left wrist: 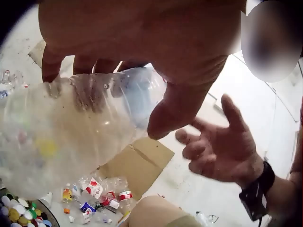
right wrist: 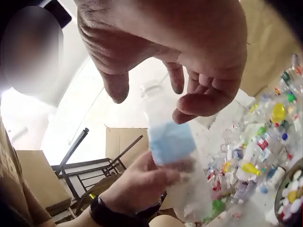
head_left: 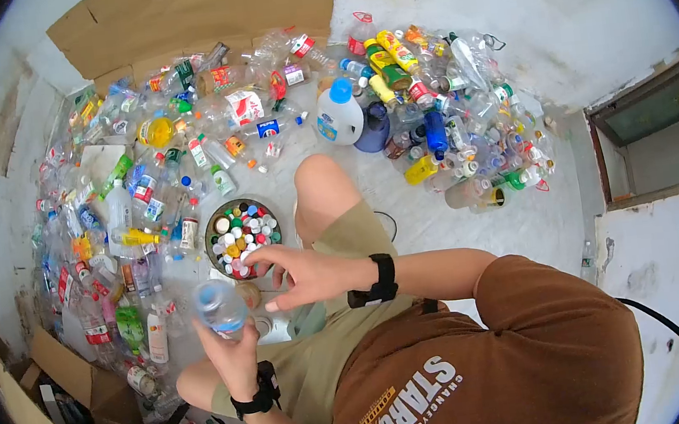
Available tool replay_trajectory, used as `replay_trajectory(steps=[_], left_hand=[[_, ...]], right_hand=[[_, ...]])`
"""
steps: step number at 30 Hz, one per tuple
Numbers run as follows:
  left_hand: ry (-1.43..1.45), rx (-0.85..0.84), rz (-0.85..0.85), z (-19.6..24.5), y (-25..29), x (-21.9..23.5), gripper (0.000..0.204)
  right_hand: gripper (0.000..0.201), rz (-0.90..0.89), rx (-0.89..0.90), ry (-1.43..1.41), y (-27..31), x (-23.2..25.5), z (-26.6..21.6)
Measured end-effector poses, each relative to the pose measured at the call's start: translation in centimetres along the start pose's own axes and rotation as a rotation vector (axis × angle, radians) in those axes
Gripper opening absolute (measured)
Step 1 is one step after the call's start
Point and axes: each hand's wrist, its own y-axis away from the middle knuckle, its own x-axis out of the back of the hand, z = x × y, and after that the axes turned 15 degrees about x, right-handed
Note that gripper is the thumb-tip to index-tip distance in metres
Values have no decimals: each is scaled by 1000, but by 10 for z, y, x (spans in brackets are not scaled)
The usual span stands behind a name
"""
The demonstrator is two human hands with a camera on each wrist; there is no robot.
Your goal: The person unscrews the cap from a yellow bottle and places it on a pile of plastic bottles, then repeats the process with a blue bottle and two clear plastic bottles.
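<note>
My left hand (head_left: 234, 354) grips a clear plastic bottle (head_left: 221, 307) with a light blue label. In the right wrist view, the bottle's neck (right wrist: 152, 91) points up and no cap shows on it. Its fingers wrap one side of the body, and the thumb lies along the other in the left wrist view. Beside the bottle, my right hand (head_left: 309, 274) is held with loosely bent fingers and nothing in them. A round bowl (head_left: 208, 244) full of mixed-coloured bottle caps (head_left: 249, 237) stands on the floor just beyond both hands.
Heaps of plastic bottles (head_left: 117, 204) cover the floor to the left and back, with another pile (head_left: 464, 131) at the right. A large white jug (head_left: 339, 120) with a blue cap stands between them. An open cardboard box (head_left: 60, 369) is at the lower left.
</note>
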Motion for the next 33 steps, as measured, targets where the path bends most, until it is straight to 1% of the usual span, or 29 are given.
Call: replay_trajectory(steps=[2, 3, 6, 9, 12, 15, 18, 19, 21, 22, 24, 26, 27, 28, 31, 33], left_hand=[[-266, -78, 49, -1, 0, -4, 67], [-400, -116, 74, -1, 0, -6, 67], [-526, -172, 76, 8, 1, -12, 65], [-552, -194, 81, 11, 1, -16, 65], [-600, -192, 15, 13, 2, -15, 68], [-603, -198, -41, 10, -1, -15, 75], [-492, -214, 177, 23, 4, -23, 79], [-454, -206, 195, 20, 2, -22, 77], [-374, -190, 234, 3, -2, -14, 74], [-342, -152, 224, -5, -3, -11, 72], [-277, -75, 201, -20, -5, -6, 66], [-209, 6, 168, -31, -4, -3, 63], [-176, 46, 151, -35, -4, -2, 62], [-177, 80, 148, -38, -4, -1, 60], [-195, 163, 108, -44, -6, 2, 59], [-204, 179, 89, -41, -6, -2, 58]], right_hand=[[69, -55, -21, 43, -10, 12, -32], [66, -82, -33, 63, -12, 14, -38], [55, -10, 121, 292, -13, 14, -33], [48, -31, 111, 349, -12, 19, -25], [44, -58, 89, 285, -7, 28, -29], [38, -102, -40, 181, -4, 37, -28], [34, 110, -76, 96, 10, 57, -13], [33, 195, 39, 250, 19, 73, 12], [33, 409, -15, 212, 36, 114, 21], [33, 536, -185, 17, 46, 134, 9], [35, 823, -191, -64, 73, 178, 13], [35, 1109, -228, -95, 104, 223, 32], [33, 1229, -204, -122, 116, 241, 33], [33, 1339, -229, -62, 134, 261, 41], [35, 1544, -202, 17, 191, 323, 75], [35, 1677, -164, 41, 217, 357, 94]])
